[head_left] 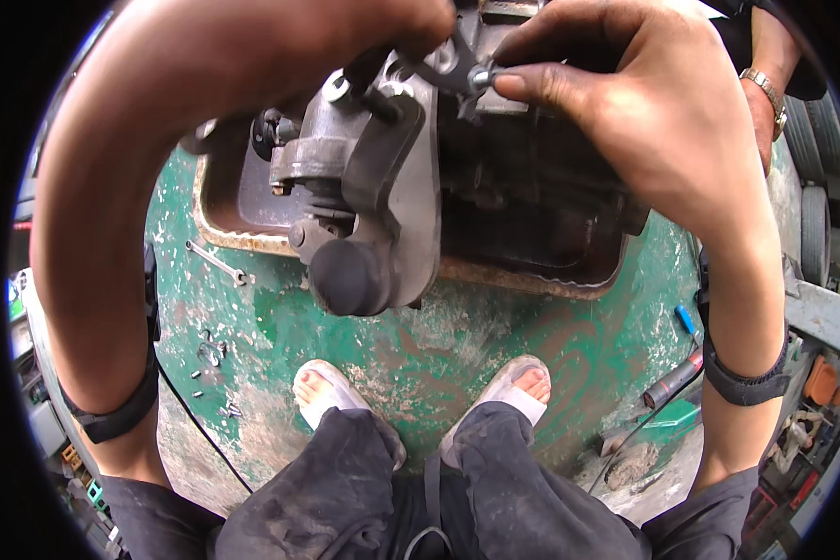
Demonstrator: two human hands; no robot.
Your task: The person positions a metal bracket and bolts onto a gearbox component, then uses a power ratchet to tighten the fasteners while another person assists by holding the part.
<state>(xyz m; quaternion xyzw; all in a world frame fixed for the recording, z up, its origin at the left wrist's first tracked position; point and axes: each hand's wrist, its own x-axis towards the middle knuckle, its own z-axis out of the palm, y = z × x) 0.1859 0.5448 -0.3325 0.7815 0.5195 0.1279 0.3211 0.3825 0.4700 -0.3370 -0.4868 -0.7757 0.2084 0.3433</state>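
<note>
A grey metal mechanical assembly (317,159) with a dark lever arm and round knob stands over a rusty-rimmed tray (541,289). At the top, a dark bracket (450,58) carries a silver bolt (481,78). My left hand (406,23) is curled beside the bracket, blurred, its fingertips and whatever they grip hidden. My right hand (630,98) has its thumb pressed against the bolt's end, the fingers bent over it, gripping it.
A wrench (217,262) and small bolts (233,411) lie on the worn green floor at left. A cylindrical tool (672,376), blue object (685,319) and cable lie at right. Another person's arm (772,51) with a watch reaches in at upper right, beside stacked tyres (815,233).
</note>
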